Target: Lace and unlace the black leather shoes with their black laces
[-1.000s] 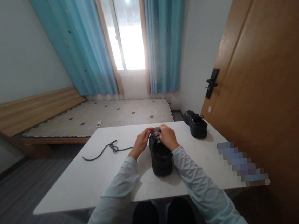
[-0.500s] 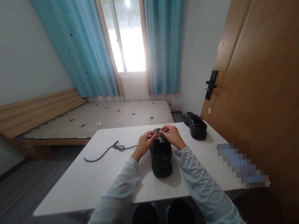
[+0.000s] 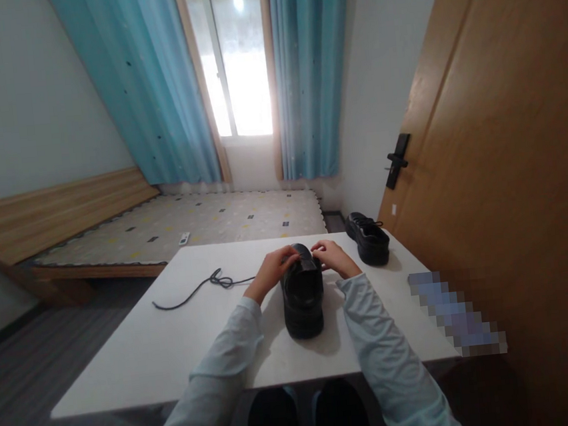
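Observation:
A black shoe (image 3: 304, 315) stands on the white table in front of me, its heel toward me. My left hand (image 3: 279, 265) is closed at the shoe's upper left side, thumb and fingers pinching near the tongue. On the other side my right hand (image 3: 329, 255) is bent beside the eyelets, fingertips drawn together; whatever they pinch is too small to make out. A dark shoelace (image 3: 223, 281) with a loose loop lies to the left and runs behind my left wrist. The shoe's toe is mostly hidden.
A second black shoe (image 3: 371, 239), laced, stands at the table's back right corner. A blurred bluish item (image 3: 454, 310) lies along the right edge of the table (image 3: 177, 357). Beyond are a bed (image 3: 215, 223) and, on the right, a wooden door (image 3: 504, 151).
My right hand has shifted slightly right, from the top of the tongue to the shoe's right side. The left hand stays at about the same spot. The view has turned slightly.

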A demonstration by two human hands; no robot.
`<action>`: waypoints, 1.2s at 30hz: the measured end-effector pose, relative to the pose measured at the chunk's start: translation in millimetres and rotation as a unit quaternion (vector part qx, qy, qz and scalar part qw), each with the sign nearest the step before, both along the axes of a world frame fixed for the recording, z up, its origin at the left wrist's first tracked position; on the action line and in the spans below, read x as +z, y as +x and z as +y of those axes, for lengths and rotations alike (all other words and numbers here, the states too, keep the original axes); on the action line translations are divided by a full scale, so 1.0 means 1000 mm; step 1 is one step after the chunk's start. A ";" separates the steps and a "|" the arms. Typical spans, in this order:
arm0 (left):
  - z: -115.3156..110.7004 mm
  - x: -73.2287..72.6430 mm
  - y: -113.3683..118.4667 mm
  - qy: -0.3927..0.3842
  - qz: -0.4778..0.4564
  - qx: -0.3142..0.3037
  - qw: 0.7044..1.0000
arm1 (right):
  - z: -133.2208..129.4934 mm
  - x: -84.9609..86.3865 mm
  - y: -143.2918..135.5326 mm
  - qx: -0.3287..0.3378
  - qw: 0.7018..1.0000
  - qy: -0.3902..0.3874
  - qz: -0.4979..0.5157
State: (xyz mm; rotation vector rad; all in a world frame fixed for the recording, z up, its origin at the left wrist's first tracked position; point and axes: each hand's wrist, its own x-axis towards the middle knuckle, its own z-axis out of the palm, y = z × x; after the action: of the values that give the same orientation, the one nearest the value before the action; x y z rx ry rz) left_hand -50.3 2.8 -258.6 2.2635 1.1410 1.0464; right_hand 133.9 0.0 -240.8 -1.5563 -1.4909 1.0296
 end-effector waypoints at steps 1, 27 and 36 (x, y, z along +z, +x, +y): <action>0.001 0.002 0.000 0.007 0.020 -0.007 1.000 | 0.000 0.000 0.001 -0.002 1.000 -0.005 0.016; -0.005 0.043 0.043 0.105 0.362 0.043 0.925 | -0.001 0.003 0.013 0.011 0.990 -0.049 0.129; -0.003 0.039 0.046 0.116 0.368 0.044 0.921 | 0.002 -0.002 0.014 0.015 0.993 -0.027 0.113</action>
State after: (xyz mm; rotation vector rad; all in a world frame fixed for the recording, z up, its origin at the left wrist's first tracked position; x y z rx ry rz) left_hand -3.9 0.3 -219.9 2.9363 1.4601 0.3400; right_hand 148.0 2.3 -243.2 -1.4051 -1.3446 1.2280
